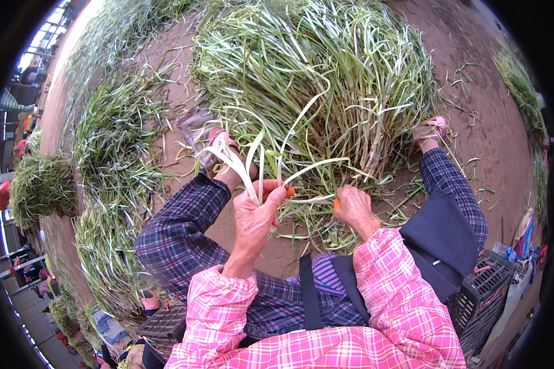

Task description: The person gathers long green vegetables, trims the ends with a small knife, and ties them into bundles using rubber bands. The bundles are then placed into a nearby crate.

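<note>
My left hand [254,212] is closed around the pale stems of a few long-leaved plants [245,173], their leaves fanning up and outward. An orange piece [290,191] shows at its fingertips; what it belongs to is unclear. To the right, my right hand [354,207] is curled with the back of the hand up, and a bit of orange [336,205] shows at its finger side, perhaps part of a tool. A pale leaf or stem [311,200] spans between the hands. Just beyond them lies a large heap of long green leafy plants [314,87], brownish at the near ends.
More green plants [115,133] lie in piles along the left. Cut leaf scraps [323,230] litter the brown ground between my legs. Black plastic crates [482,295] stand at the lower right and lower left. My feet in pink footwear flank the heap.
</note>
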The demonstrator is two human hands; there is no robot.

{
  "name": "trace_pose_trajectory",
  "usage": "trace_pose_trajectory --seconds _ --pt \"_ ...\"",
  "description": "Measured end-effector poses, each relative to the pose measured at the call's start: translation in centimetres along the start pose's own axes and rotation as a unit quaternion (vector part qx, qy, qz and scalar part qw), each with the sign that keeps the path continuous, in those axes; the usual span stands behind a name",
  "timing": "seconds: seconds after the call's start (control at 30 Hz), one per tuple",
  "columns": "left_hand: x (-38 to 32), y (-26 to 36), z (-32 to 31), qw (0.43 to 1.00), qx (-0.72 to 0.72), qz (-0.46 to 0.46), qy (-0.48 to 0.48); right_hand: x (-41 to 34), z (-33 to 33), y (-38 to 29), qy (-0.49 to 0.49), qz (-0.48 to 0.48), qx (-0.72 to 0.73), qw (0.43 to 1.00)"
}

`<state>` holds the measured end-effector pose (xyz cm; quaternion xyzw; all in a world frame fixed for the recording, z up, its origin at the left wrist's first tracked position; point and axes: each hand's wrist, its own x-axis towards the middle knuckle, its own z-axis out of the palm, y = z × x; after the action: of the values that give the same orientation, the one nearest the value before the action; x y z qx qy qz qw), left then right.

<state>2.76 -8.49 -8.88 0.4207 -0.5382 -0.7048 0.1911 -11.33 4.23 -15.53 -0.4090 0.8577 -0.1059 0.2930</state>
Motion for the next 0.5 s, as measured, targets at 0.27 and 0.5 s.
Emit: trace_pose_trajectory --seconds 0.27,0.5 --pt "-0.6 -0.1 0.5 0.998 0.054 0.012 -0.019 -0.2 -6.3 -3.0 0.153 -0.209 0.356 0.898" --pt "-0.5 -0.8 0.5 0.998 0.046 -0.005 -0.045 0.8 -6.0 -5.7 0.069 -0.203 0.338 0.916"
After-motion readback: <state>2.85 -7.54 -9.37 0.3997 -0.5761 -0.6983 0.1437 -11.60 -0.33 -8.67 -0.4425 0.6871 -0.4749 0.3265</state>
